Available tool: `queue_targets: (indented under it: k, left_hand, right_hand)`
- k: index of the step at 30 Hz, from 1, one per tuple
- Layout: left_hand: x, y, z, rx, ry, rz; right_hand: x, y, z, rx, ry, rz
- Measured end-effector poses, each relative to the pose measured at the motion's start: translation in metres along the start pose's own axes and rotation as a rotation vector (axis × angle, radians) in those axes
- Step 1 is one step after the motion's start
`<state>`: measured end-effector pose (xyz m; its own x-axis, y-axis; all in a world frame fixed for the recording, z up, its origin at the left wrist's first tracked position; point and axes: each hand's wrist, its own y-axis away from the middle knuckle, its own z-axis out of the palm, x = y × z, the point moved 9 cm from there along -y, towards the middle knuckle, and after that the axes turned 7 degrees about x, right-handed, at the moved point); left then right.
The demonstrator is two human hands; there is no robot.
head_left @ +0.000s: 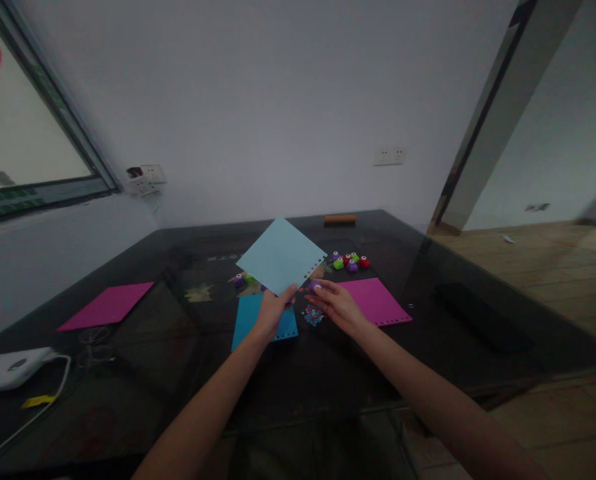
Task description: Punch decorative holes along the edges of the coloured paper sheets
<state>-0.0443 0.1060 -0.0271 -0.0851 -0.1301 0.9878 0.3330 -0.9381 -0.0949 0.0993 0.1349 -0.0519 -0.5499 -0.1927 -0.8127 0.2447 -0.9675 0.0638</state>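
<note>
My left hand (274, 310) pinches the lower corner of a pale blue sheet (281, 255), raised and turned like a diamond, with a row of holes along its lower right edge. Close to that edge, my right hand (339, 303) has its fingers closed on a small purple piece with a white eye-like spot (315, 285). Whether this piece touches the sheet I cannot tell. Below the hands are a darker blue sheet (244, 317), with holes along its near edge, and a little heap of coloured bits (313, 315). Partly behind my right hand lies a pink sheet (375, 300) with similar holes.
Several purple, green and red eyed pieces (352, 261) sit behind the pink sheet; a purple one (239, 280) is farther left. Another pink sheet (111, 305), glasses (95, 347) and a white device with a cable (15, 368) lie left. An orange-brown roll (341, 219) is at the back.
</note>
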Motion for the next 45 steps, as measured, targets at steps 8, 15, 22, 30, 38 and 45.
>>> queue_targets:
  k: [8,15,22,30,38,45]
  left_hand:
    - [0.017,0.005,-0.012,0.012,-0.223,0.108]
    - [0.018,0.007,-0.01,0.011,-0.258,0.135]
    - [0.02,0.009,-0.008,0.003,-0.295,0.142]
    - [0.021,0.009,-0.007,0.0,-0.297,0.153]
    - [0.021,0.01,-0.005,-0.022,-0.304,0.172]
    - [0.015,0.007,-0.009,0.027,-0.321,0.173]
  right_hand:
    - [-0.006,0.009,0.004,0.023,0.094,-0.006]
    - [-0.008,0.015,0.011,0.014,0.11,-0.035]
    - [-0.008,0.016,0.011,0.011,0.093,-0.036]
    - [-0.007,0.017,0.012,0.011,0.074,-0.029]
    - [-0.007,0.018,0.013,0.028,0.076,-0.017]
    - [-0.008,0.018,0.011,0.046,0.132,-0.04]
